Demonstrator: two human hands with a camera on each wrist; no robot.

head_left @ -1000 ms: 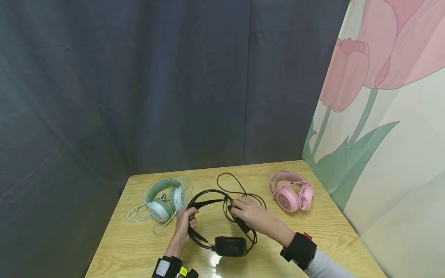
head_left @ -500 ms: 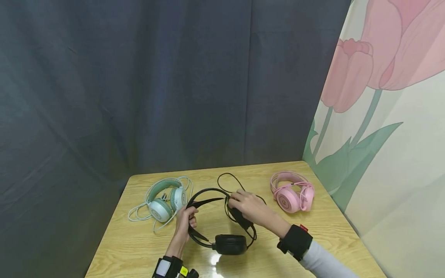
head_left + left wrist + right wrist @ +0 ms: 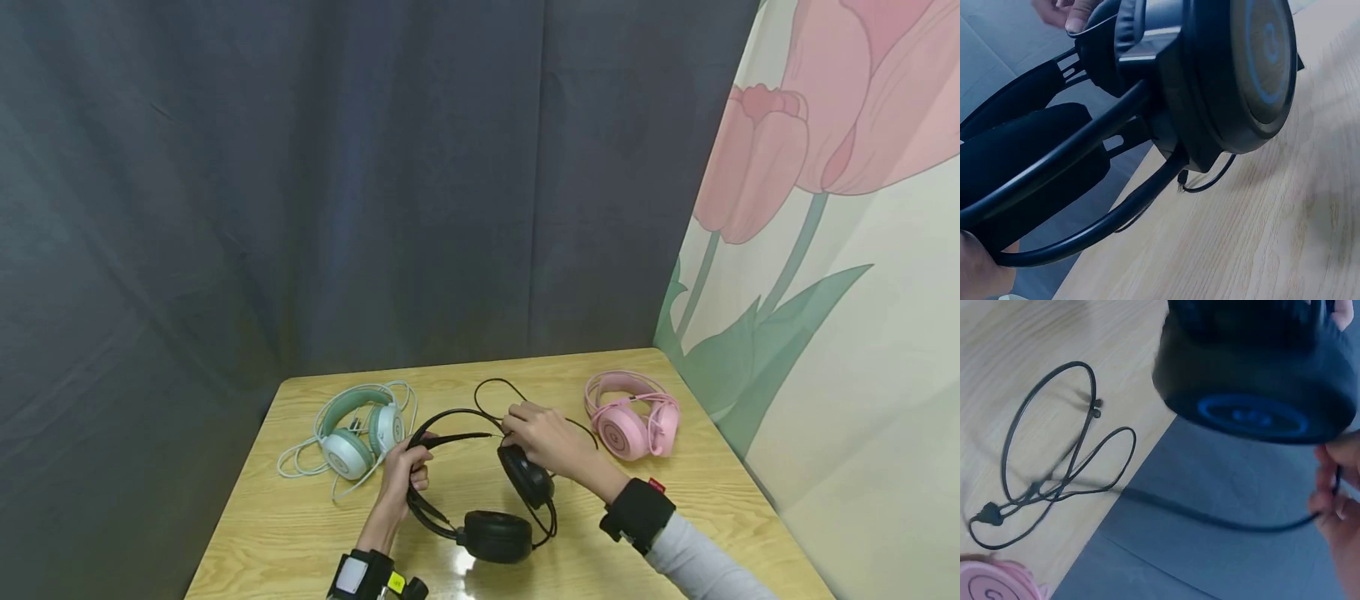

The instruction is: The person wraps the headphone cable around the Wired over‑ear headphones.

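Black over-ear headphones [image 3: 497,537] are held up over the table by both hands. My left hand [image 3: 405,475] grips the headband [image 3: 1022,131] on its left side, fingers curled round it. At the upper ear cup [image 3: 527,479] is my right hand [image 3: 543,437]. In the right wrist view its fingers pinch the black cable [image 3: 1222,523] close beside the ear cup, which bears a blue ring logo. From there the cable runs down to loose loops on the table. The left wrist view shows the other ear cup [image 3: 1263,56] near, its round outer face turned outward.
Mint-green and white headphones [image 3: 348,454] lie at the left with their cable around them. Pink headphones [image 3: 626,425] sit at the right back, cable wrapped over them. The wooden table [image 3: 300,533] meets a dark curtain [image 3: 405,208] behind and a tulip-painted wall [image 3: 862,333] right.
The right hand has shifted a little to the right over the last half second. The upper ear cup has turned and moved right, and the cable's far loop has shifted. The left hand barely moves.
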